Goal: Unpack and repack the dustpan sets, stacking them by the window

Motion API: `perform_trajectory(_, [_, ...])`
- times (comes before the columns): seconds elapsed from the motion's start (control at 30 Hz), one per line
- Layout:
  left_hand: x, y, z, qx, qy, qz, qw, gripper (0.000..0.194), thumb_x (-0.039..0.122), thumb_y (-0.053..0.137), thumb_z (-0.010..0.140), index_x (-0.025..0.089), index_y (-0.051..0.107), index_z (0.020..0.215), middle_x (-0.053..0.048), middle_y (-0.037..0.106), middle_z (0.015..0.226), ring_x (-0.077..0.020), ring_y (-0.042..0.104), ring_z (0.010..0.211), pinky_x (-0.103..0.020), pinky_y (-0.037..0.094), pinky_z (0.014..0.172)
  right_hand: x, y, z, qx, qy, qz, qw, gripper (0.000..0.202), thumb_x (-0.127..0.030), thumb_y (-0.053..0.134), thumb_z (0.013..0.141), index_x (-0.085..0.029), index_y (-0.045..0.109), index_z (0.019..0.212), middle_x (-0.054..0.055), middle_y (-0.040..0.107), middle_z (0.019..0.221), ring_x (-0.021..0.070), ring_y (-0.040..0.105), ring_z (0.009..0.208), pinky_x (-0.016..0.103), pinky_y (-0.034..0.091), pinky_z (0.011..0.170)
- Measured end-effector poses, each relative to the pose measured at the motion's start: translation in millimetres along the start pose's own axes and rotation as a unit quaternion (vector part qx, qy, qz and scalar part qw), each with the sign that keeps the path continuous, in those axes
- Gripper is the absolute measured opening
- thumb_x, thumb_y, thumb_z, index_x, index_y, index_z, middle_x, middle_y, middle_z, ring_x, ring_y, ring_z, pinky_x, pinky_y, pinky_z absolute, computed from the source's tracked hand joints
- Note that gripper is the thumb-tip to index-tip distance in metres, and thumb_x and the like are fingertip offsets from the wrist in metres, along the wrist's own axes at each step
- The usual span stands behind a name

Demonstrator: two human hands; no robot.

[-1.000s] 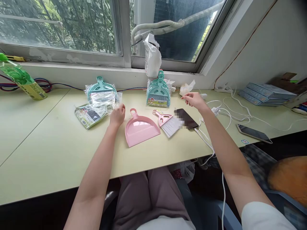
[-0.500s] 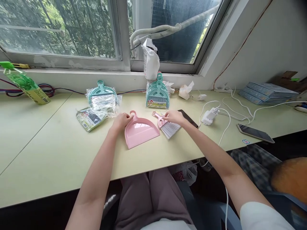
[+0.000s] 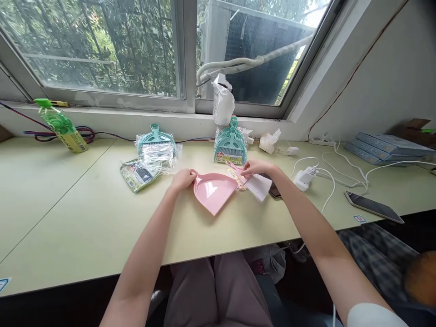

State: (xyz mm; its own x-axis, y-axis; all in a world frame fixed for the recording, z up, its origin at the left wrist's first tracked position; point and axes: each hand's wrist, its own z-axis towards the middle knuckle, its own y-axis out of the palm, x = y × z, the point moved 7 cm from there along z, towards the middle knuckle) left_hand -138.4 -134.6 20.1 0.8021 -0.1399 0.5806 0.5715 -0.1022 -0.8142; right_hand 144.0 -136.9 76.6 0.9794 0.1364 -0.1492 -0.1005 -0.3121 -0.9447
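My left hand (image 3: 183, 179) grips the handle end of a small pink dustpan (image 3: 214, 192), tilted with its lip pointing down toward me, just above the pale green desk (image 3: 85, 218). My right hand (image 3: 256, 167) holds a small pink hand brush (image 3: 254, 182) with white bristles by its handle, right beside the dustpan. A dark phone (image 3: 274, 190) lies partly under the brush and my right wrist.
Wrapped teal dustpan sets lie at the back: one (image 3: 156, 144) left of my hands, a stack (image 3: 230, 146) against the sill. A green bottle (image 3: 61, 125) lies far left. A white charger (image 3: 304, 177) with cables, another phone (image 3: 374, 206) and blue boxes (image 3: 388, 145) are on the right.
My right hand came back from the far side of the phone and took the brush. My left hand took the dustpan's handle. Both pink items are now lifted and tilted.
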Motion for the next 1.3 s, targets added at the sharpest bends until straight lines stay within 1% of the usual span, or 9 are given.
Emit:
perform_trajectory(0.13, [18, 12.0, -7, -0.067, 0.032, -0.048, 0.996, 0.037, 0.031, 0.046, 0.078, 0.019, 0.061, 0.046, -0.006, 0.059, 0.052, -0.0158, 0.05, 0.05, -0.027, 0.036, 0.053, -30, -3, 3, -0.009, -0.052, -0.031, 0.998, 0.031, -0.046, 0.066, 0.071, -0.02, 0.076, 0.083, 0.002, 0.071, 0.078, 0.0155, 0.06, 0.072, 0.023, 0.033, 0.054])
perform_trajectory(0.3, [47, 24.8, -35, -0.321, 0.129, -0.161, 0.924, 0.043, 0.052, 0.059, 0.077, 0.016, 0.07, 0.058, 0.001, 0.039, 0.044, -0.0109, 0.033, 0.044, -0.027, 0.03, 0.047, -76, 17, 9, -0.011, -0.069, -0.061, 0.996, 0.034, -0.051, 0.07, 0.067, -0.021, 0.076, 0.084, 0.005, 0.073, 0.089, 0.0183, 0.064, 0.082, 0.023, 0.034, 0.056])
perform_trajectory(0.37, [42, 7.9, -31, -0.275, 0.142, -0.191, 0.931, 0.044, 0.057, 0.062, 0.075, 0.015, 0.071, 0.064, 0.0, 0.042, 0.048, -0.0112, 0.036, 0.047, -0.026, 0.031, 0.048, -86, 22, 7, 0.001, -0.074, -0.051, 0.996, 0.034, -0.05, 0.069, 0.069, -0.023, 0.077, 0.087, 0.004, 0.074, 0.092, 0.0183, 0.064, 0.084, 0.023, 0.035, 0.057])
perform_trajectory(0.47, [15, -30.7, -14, -0.045, 0.16, -0.197, 0.966, 0.043, 0.057, 0.068, 0.07, 0.016, 0.071, 0.084, -0.003, 0.059, 0.068, -0.0147, 0.05, 0.062, -0.027, 0.039, 0.058, -95, 23, -3, 0.026, -0.089, -0.036, 0.995, 0.032, -0.049, 0.067, 0.072, -0.023, 0.076, 0.089, 0.004, 0.074, 0.091, 0.0178, 0.064, 0.083, 0.023, 0.033, 0.056])
perform_trajectory(0.57, [-13, -37.5, -6, 0.077, 0.156, -0.056, 0.983, 0.051, 0.05, 0.078, 0.061, 0.021, 0.068, 0.101, -0.005, 0.066, 0.091, -0.0203, 0.058, 0.081, -0.031, 0.043, 0.073, -103, 23, -13, 0.042, -0.103, -0.05, 0.993, 0.029, -0.045, 0.065, 0.073, -0.021, 0.076, 0.086, 0.005, 0.074, 0.088, 0.0176, 0.063, 0.079, 0.024, 0.031, 0.055])
perform_trajectory(0.67, [-17, -22.7, -3, 0.118, 0.163, 0.088, 0.976, 0.049, 0.047, 0.077, 0.067, 0.022, 0.066, 0.108, -0.007, 0.066, 0.098, -0.0258, 0.06, 0.094, -0.036, 0.042, 0.084, -107, 29, -17, 0.029, -0.103, -0.061, 0.992, 0.028, -0.044, 0.065, 0.073, -0.019, 0.076, 0.08, 0.005, 0.073, 0.083, 0.0178, 0.062, 0.076, 0.025, 0.029, 0.054])
perform_trajectory(0.93, [48, 16.3, -24, 0.152, 0.358, 0.305, 0.869, 0.034, 0.012, 0.052, 0.087, 0.018, 0.058, 0.12, -0.016, 0.053, 0.134, -0.0285, 0.051, 0.119, -0.04, 0.043, 0.09, -103, 41, -1, 0.051, -0.109, -0.026, 0.992, 0.03, -0.046, 0.065, 0.072, -0.021, 0.075, 0.085, 0.003, 0.073, 0.084, 0.0171, 0.063, 0.077, 0.024, 0.031, 0.055])
perform_trajectory(1.1, [60, 26.2, -38, 0.138, 0.438, 0.338, 0.822, 0.034, 0.007, 0.038, 0.093, 0.018, 0.06, 0.117, -0.013, 0.054, 0.138, -0.0237, 0.051, 0.126, -0.037, 0.04, 0.1, -90, 40, 4, 0.045, -0.097, -0.024, 0.994, 0.023, -0.041, 0.069, 0.07, -0.021, 0.073, 0.08, 0.002, 0.073, 0.082, 0.0162, 0.062, 0.075, 0.024, 0.032, 0.055])
perform_trajectory(1.3, [63, 31.4, -41, 0.148, 0.449, 0.355, 0.806, 0.04, 0.004, 0.037, 0.094, 0.011, 0.06, 0.126, -0.014, 0.061, 0.132, -0.0223, 0.057, 0.122, -0.033, 0.044, 0.098, -79, 36, 2, 0.072, -0.111, 0.017, 0.991, 0.022, -0.041, 0.067, 0.074, -0.022, 0.072, 0.085, 0.0, 0.073, 0.083, 0.0143, 0.062, 0.077, 0.022, 0.033, 0.058])
